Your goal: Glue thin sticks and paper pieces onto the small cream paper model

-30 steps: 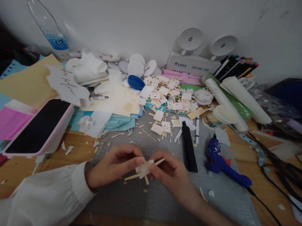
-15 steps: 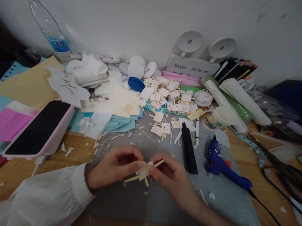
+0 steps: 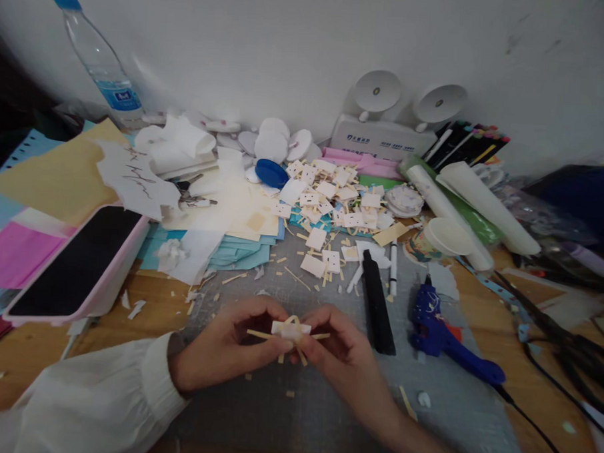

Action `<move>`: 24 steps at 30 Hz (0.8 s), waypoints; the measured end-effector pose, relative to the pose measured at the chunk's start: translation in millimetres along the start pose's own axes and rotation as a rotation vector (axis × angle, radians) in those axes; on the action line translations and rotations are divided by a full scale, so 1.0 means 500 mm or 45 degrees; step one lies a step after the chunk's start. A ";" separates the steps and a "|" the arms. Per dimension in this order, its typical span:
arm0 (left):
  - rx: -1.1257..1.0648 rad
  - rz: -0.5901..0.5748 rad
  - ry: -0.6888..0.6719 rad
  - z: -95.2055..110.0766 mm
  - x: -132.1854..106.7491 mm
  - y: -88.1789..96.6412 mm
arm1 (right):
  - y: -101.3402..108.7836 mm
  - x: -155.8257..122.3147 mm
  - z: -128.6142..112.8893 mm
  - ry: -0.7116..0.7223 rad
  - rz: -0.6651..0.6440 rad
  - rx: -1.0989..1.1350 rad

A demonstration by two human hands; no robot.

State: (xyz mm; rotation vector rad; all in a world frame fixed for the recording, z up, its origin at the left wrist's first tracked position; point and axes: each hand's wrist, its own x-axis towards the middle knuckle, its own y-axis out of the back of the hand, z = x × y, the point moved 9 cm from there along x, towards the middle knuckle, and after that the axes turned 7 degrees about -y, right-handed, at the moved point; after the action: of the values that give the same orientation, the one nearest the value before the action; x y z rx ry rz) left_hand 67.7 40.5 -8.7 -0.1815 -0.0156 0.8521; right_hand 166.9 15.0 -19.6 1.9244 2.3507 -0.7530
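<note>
Between my two hands is a small paper figure (image 3: 291, 330) with a white body and several thin cream paper strips sticking out like limbs. My left hand (image 3: 239, 340) pinches its left side, thumb in front and fingers behind. On the other side, my right hand (image 3: 339, 345) grips it the same way, thumb near the lower strips. Both hands hover over a grey cutting mat (image 3: 253, 418). Beyond them lies a pile of similar paper figures (image 3: 333, 198), some with little drawn faces. Fingers partly hide the figure's edges.
Right of my hands lie a black tube-like object (image 3: 377, 303) and a blue glue gun (image 3: 447, 336) with its cord. A paper cup (image 3: 439, 239) and large scissors (image 3: 567, 338) stand farther right. At left are a phone (image 3: 77, 260), paper sheets (image 3: 58, 176) and a water bottle (image 3: 103, 71).
The paper figure has turned between my fingers; its strips now point outward to both sides, with one loop on top. Both hands stay nearly in place. The view has tilted slightly.
</note>
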 end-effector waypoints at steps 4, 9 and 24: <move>0.125 0.065 -0.011 0.004 0.001 0.010 | 0.002 -0.005 -0.024 0.204 0.037 -0.156; 0.284 0.052 -0.027 0.012 0.000 0.010 | 0.006 -0.011 -0.043 0.346 0.104 -0.406; 0.631 0.044 -0.145 0.027 -0.003 0.013 | 0.012 -0.017 -0.056 0.422 0.203 -0.692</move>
State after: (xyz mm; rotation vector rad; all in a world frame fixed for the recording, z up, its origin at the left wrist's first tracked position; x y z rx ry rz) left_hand 60.8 45.8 3.5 0.3322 0.0920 0.8754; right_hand 182.5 18.2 5.7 2.0454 2.1956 0.2209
